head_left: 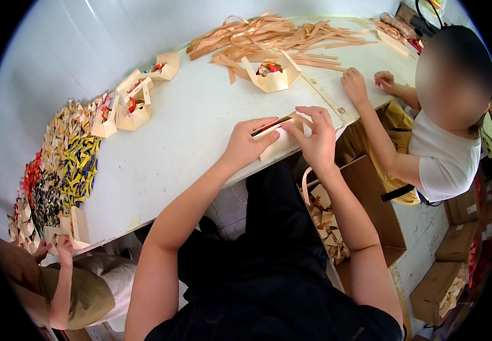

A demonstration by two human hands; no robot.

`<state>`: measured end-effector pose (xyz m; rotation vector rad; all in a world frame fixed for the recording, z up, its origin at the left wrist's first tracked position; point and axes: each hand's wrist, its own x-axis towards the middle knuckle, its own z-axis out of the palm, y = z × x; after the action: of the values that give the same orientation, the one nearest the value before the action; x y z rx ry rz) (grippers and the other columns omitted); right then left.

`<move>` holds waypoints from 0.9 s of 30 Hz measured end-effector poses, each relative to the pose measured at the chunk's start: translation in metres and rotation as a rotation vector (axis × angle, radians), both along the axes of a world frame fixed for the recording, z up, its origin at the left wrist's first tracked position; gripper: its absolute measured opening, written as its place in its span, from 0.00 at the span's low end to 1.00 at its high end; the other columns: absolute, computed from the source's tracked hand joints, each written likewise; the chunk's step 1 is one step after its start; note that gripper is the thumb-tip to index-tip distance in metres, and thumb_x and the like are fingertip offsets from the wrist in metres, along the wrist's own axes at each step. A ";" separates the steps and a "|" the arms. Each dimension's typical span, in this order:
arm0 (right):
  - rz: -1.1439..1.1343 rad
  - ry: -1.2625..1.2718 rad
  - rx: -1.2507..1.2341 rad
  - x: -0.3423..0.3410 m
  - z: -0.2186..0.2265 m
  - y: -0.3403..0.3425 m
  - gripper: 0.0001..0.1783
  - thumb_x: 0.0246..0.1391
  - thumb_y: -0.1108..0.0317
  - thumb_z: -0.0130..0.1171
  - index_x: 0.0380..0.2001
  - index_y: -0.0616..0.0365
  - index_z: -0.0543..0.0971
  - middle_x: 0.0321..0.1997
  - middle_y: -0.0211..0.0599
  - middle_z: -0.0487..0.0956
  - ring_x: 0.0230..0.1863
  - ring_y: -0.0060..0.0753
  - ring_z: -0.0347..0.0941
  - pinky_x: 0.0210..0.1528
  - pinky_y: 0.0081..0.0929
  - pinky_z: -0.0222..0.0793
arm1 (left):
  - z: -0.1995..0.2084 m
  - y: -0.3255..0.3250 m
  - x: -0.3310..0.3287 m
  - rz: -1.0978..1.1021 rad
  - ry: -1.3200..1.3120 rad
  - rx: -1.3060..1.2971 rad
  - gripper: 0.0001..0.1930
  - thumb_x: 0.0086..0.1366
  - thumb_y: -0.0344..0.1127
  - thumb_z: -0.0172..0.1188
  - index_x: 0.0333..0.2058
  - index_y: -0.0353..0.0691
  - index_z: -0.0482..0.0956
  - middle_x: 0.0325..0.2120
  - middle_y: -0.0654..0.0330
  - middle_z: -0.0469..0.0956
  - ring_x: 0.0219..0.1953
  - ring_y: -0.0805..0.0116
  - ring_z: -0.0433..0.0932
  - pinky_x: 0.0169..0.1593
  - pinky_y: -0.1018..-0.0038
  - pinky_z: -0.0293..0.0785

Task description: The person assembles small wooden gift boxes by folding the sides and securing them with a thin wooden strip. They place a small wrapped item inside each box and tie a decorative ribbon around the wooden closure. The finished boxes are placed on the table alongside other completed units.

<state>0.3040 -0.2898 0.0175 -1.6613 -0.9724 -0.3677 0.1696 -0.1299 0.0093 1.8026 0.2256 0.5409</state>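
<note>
Near the table's front edge I hold a small cream paper gift box between both hands. My left hand grips its left end, with the thumb over the front panel. My right hand holds the right end, thumb on the upper edge and fingers bent behind it. A dark gap shows along the top of the box; its contents cannot be made out. Just beyond my hands stands an open cream box with red and other wrapped sweets in it.
Tan ribbons lie heaped at the table's back. Filled open boxes and piles of wrapped sweets line the left. Co-workers sit left and right. A carton of folded cream boxes stands by my right arm.
</note>
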 end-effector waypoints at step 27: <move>0.462 -0.101 -1.017 0.031 0.106 0.030 0.12 0.57 0.58 0.72 0.39 0.53 0.93 0.31 0.42 0.89 0.34 0.44 0.85 0.41 0.36 0.80 | 0.008 -0.009 -0.002 0.051 0.020 0.117 0.33 0.60 0.38 0.81 0.61 0.32 0.80 0.50 0.56 0.87 0.52 0.69 0.85 0.60 0.69 0.79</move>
<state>0.3346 -0.2598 0.1233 -2.2082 -1.7416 0.4467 0.1674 -0.1389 0.0177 1.9208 0.2589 0.5833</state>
